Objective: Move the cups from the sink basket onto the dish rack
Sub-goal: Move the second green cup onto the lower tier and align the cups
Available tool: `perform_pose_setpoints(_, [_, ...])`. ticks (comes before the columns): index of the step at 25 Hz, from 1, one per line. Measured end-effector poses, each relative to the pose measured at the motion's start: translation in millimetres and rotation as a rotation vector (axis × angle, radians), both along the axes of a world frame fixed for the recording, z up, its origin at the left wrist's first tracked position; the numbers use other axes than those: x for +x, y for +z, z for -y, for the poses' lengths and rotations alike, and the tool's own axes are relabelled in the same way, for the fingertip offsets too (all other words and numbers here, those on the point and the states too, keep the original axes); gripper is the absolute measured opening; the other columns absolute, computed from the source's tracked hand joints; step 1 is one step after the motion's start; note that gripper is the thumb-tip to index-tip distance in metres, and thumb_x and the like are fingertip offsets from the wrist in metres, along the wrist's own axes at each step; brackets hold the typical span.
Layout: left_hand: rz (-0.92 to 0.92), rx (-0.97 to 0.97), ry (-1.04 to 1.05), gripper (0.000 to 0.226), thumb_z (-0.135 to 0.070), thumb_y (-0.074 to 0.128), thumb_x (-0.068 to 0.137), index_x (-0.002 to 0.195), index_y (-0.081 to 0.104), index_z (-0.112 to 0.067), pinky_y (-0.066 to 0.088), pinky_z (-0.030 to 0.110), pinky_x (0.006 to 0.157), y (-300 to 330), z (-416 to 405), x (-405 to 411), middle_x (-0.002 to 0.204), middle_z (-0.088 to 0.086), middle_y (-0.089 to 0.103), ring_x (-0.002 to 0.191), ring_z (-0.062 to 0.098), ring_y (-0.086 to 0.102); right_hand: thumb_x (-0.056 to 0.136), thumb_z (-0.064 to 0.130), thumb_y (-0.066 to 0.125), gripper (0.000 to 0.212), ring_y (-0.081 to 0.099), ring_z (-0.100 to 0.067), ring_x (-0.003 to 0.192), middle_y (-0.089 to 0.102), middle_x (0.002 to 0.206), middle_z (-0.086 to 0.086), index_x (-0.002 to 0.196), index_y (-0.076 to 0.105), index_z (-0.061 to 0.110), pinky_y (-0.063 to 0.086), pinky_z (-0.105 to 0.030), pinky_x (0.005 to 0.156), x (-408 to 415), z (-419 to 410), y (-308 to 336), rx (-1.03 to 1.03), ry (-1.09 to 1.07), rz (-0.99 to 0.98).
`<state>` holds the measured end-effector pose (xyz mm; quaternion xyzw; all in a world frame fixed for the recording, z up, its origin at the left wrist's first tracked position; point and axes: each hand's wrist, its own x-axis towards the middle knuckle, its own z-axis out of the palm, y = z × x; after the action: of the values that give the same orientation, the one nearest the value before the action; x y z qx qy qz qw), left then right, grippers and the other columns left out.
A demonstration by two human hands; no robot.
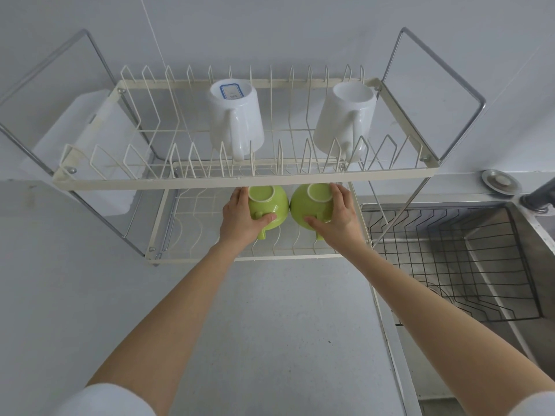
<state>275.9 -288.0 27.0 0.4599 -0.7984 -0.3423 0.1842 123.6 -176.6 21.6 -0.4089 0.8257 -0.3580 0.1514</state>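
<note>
Looking down over two bare forearms reaching forward across a pale grey surface (270, 310) toward a two-tier cream wire dish rack (138, 183).

Far left: a white plastic tray (75, 136) leaning against the wall behind the rack's chrome frame.

Upper tier, left of centre: a white mug (237, 115) upside down among the prongs, a blue-bordered label on its base, handle facing the camera.

Lower tier, just under the front bar of the upper tier: left hand (240, 217) wrapped around the left green cup (270, 205), upside down, thumb lying across its near side, fingers curled over the far side, grip closed on the cup. Wrist straight, forearm stretched out from a white sleeve (102, 400) at lower left. Cup's handle poking out below the hand, toward the camera.

Directly beside it and touching: the right green cup (309, 205), also upside down, held the same way by the right hand (336, 217), thumb in front, fingers over the back, grip closed around it. Right forearm extended from lower right.

Upper tier, right: a second white mug (345, 118) upside down, handle toward the camera.

Further right: a black wire sink basket (450, 259) resting in a steel sink (528, 241), holding no cups. Round metal drain plug (501, 181) on the ledge behind; part of a dark tap (540, 199) at the edge.
</note>
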Motion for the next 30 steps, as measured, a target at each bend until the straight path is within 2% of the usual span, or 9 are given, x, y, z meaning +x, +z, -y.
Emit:
perform_pose_setpoints(13, [0.029,0.01,-0.034,0.078,-0.029,0.071,0.073,0.135,0.029,-0.008,0.03,0.046,0.108,0.4,2.8,0.9,0.144,0.011,0.031,0.13,0.033,0.032,0.076,0.027,0.07,0.085,0.029,-0.023,0.134,0.024,0.147,-0.005,0.142,0.02,0.012,0.035,-0.033,0.104,-0.4,-3.1,-0.5,0.001,0.012,-0.015])
perform_pose_setpoints(16, [0.028,0.02,-0.037,0.078,-0.029,0.071,0.073,0.134,0.028,-0.007,0.032,0.048,0.107,0.3,3.3,0.3,0.143,0.011,0.031,0.129,0.034,0.033,0.076,0.028,0.07,0.088,0.026,-0.024,0.137,0.022,0.148,-0.007,0.143,0.017,0.011,0.029,-0.035,0.111,-1.1,-2.8,2.2,0.023,0.028,-0.028])
perform_pose_setpoints(18, [0.045,0.034,-0.031,0.083,-0.03,0.071,0.072,0.136,0.023,-0.007,0.032,0.05,0.106,-0.2,3.0,0.8,0.146,0.013,0.028,0.131,0.036,0.031,0.077,0.032,0.068,0.091,0.017,-0.025,0.141,0.018,0.152,-0.008,0.145,0.012,0.01,0.02,-0.037,0.117,-0.9,-3.9,3.5,0.066,0.039,-0.065])
perform_pose_setpoints(21, [0.135,0.057,-0.02,0.098,-0.036,0.07,0.073,0.142,0.006,-0.009,0.025,0.051,0.111,-0.2,-1.4,3.1,0.154,0.016,0.009,0.139,0.036,0.017,0.079,0.037,0.064,0.092,0.004,-0.023,0.145,0.01,0.157,-0.006,0.146,0.006,0.013,0.009,-0.038,0.12,1.0,-9.9,6.4,0.097,0.056,-0.124])
perform_pose_setpoints(23, [0.202,0.02,-0.022,0.101,-0.041,0.068,0.073,0.143,0.0,-0.011,0.023,0.051,0.11,2.3,-7.5,9.1,0.155,0.016,0.004,0.14,0.034,0.013,0.081,0.037,0.063,0.089,0.005,-0.023,0.145,0.011,0.157,-0.006,0.146,0.008,0.013,0.01,-0.038,0.119,4.0,-16.1,11.1,0.085,0.09,-0.154])
perform_pose_setpoints(27, [0.299,-0.141,-0.071,0.092,-0.049,0.06,0.077,0.142,0.007,-0.01,0.025,0.05,0.109,15.9,-25.6,25.6,0.153,0.017,0.013,0.139,0.033,0.018,0.083,0.036,0.06,0.083,0.01,-0.021,0.145,0.016,0.156,-0.006,0.146,0.011,0.013,0.017,-0.04,0.118,12.6,-32.9,26.2,0.065,0.137,-0.207])
perform_pose_setpoints(30, [0.325,-0.246,-0.124,0.08,-0.047,0.054,0.081,0.141,0.017,-0.009,0.025,0.046,0.109,35.0,-45.2,39.1,0.151,0.015,0.023,0.138,0.029,0.022,0.085,0.035,0.058,0.076,0.014,-0.021,0.144,0.023,0.154,-0.005,0.145,0.017,0.014,0.02,-0.038,0.116,23.1,-49.8,41.9,0.055,0.167,-0.243])
